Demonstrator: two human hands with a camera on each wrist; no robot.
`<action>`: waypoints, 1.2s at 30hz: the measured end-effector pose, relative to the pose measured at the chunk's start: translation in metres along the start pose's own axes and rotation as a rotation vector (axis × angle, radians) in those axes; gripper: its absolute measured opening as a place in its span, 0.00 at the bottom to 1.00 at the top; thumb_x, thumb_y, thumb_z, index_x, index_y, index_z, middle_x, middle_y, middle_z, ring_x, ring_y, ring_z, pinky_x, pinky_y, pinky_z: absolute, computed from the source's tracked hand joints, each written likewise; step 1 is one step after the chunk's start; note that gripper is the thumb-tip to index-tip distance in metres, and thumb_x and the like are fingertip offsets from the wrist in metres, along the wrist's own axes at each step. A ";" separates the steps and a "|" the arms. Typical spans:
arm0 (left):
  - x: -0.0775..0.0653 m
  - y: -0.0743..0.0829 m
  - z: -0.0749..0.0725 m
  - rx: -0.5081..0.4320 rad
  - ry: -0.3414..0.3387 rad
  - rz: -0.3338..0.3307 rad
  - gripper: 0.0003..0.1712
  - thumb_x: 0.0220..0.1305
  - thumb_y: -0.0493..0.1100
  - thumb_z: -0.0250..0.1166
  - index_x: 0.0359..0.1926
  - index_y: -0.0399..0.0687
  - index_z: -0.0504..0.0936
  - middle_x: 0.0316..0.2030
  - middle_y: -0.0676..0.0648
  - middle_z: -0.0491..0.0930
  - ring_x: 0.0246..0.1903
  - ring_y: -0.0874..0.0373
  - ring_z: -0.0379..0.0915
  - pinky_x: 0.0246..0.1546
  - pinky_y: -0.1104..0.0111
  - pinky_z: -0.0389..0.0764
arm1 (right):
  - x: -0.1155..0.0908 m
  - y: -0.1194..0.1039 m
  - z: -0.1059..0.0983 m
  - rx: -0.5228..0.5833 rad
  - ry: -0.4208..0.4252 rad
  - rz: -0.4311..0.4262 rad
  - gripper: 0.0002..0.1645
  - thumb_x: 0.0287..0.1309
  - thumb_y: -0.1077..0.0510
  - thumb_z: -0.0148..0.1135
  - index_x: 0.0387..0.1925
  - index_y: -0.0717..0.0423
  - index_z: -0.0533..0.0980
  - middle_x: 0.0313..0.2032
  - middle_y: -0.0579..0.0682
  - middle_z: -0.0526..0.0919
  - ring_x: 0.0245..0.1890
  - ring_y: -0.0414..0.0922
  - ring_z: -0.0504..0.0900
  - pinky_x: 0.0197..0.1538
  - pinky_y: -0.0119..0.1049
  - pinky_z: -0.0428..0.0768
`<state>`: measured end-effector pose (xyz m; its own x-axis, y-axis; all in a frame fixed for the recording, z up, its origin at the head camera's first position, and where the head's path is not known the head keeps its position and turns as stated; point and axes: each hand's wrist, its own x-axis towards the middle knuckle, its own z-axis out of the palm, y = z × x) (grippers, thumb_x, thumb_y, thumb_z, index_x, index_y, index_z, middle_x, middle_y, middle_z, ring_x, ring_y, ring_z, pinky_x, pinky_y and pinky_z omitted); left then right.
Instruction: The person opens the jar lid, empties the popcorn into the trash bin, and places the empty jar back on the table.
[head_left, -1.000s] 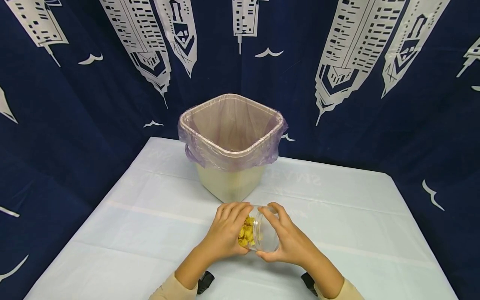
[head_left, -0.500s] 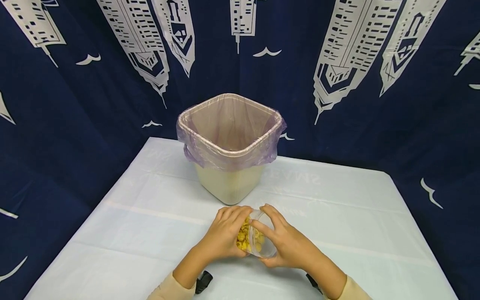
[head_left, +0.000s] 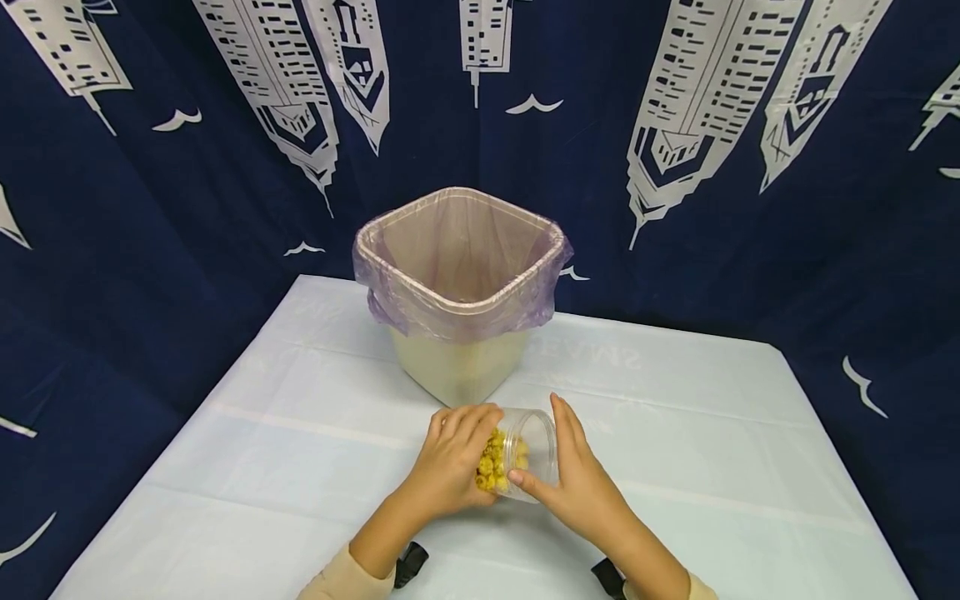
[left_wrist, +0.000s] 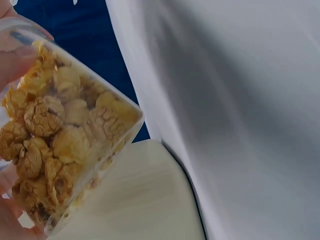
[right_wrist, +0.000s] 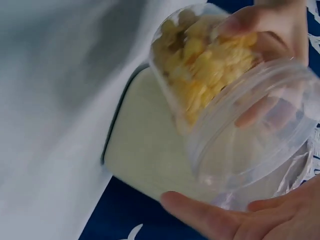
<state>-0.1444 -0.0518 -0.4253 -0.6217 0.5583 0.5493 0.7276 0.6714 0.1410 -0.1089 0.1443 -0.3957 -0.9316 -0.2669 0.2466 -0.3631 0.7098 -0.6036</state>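
Observation:
A clear plastic jar [head_left: 513,421] of caramel-coloured popcorn [left_wrist: 50,130] lies tilted on its side above the table, in front of the bin. My left hand [head_left: 448,458] grips the jar's bottom half from the left. Its clear screw lid [right_wrist: 250,125] faces right and is on the jar. Beside the lid, my right hand [head_left: 585,483] has straight, spread fingers. Its thumb is at the lid's near side, and whether it touches cannot be told. In the right wrist view the right fingers [right_wrist: 200,215] stand apart from the lid.
A cream bin [head_left: 461,371] lined with a thin purple bag [head_left: 480,325] stands just beyond the hands, mouth upward. White cloth covers the table [head_left: 262,467]. A dark blue curtain [head_left: 570,175] with white building prints hangs behind.
My right hand closed round the lid half a second ago, then loosened, its fingers straightening. The jar tipped slightly and back, and the popcorn shifted inside. My left hand kept its grip.

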 end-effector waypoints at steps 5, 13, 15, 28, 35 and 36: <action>0.000 0.001 0.002 0.030 0.036 -0.010 0.57 0.21 0.56 0.75 0.58 0.44 0.63 0.54 0.45 0.66 0.52 0.50 0.60 0.51 0.53 0.58 | 0.002 -0.010 0.004 0.031 -0.043 0.201 0.61 0.47 0.30 0.55 0.68 0.58 0.38 0.64 0.64 0.50 0.56 0.64 0.63 0.48 0.60 0.67; 0.002 0.001 0.004 0.063 0.055 0.002 0.55 0.21 0.57 0.74 0.57 0.44 0.64 0.53 0.45 0.67 0.51 0.50 0.61 0.50 0.54 0.58 | 0.006 -0.011 0.009 0.014 -0.015 0.190 0.60 0.44 0.32 0.60 0.67 0.59 0.45 0.61 0.64 0.57 0.51 0.58 0.69 0.46 0.55 0.71; 0.002 0.001 0.004 0.067 0.051 0.002 0.55 0.22 0.57 0.74 0.57 0.44 0.64 0.52 0.45 0.68 0.51 0.50 0.61 0.50 0.54 0.58 | 0.007 -0.009 0.010 0.028 -0.006 0.173 0.59 0.43 0.33 0.62 0.67 0.58 0.46 0.60 0.62 0.58 0.50 0.57 0.70 0.45 0.54 0.71; 0.002 -0.002 -0.001 0.061 -0.035 -0.011 0.58 0.23 0.59 0.75 0.59 0.44 0.62 0.54 0.43 0.66 0.53 0.50 0.59 0.52 0.53 0.56 | 0.009 0.009 0.010 -0.012 0.026 -0.178 0.62 0.32 0.41 0.73 0.65 0.56 0.50 0.61 0.56 0.57 0.58 0.53 0.61 0.53 0.50 0.67; 0.002 -0.002 -0.003 0.041 -0.059 -0.014 0.59 0.21 0.56 0.76 0.60 0.45 0.61 0.55 0.44 0.65 0.54 0.50 0.58 0.52 0.54 0.57 | 0.010 0.020 0.007 -0.120 0.018 -0.386 0.64 0.28 0.41 0.74 0.66 0.56 0.51 0.63 0.56 0.54 0.61 0.53 0.58 0.52 0.49 0.68; 0.002 -0.002 -0.003 0.040 -0.059 -0.014 0.59 0.21 0.56 0.76 0.60 0.45 0.61 0.55 0.44 0.65 0.54 0.50 0.58 0.52 0.54 0.57 | 0.010 0.021 0.006 -0.130 0.010 -0.404 0.64 0.28 0.41 0.74 0.66 0.56 0.51 0.64 0.56 0.53 0.61 0.53 0.57 0.52 0.49 0.68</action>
<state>-0.1463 -0.0538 -0.4217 -0.6482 0.5760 0.4980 0.7076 0.6973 0.1144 -0.1262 0.1522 -0.4107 -0.7146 -0.5348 0.4510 -0.6935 0.6262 -0.3563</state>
